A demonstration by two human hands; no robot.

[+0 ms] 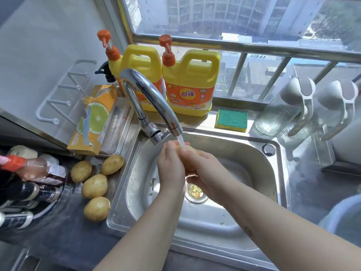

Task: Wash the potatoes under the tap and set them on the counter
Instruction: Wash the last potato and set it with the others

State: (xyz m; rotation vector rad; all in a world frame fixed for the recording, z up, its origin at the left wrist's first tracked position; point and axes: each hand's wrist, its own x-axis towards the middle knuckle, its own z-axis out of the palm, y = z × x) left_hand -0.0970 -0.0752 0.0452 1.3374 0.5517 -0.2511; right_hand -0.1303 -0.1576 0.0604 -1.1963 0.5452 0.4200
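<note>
Over the sink (273,147), beneath the running tap (152,94), your left hand (170,163) and right hand (201,163) curl their fingers round one potato (190,150) (mostly hidden between them). Four other potatoes (94,185) lie on the counter (68,241), just left of the sink.

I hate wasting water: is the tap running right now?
On. A white stream falls from the tap onto the potato gripped by the left hand and right hand over the sink.
</note>
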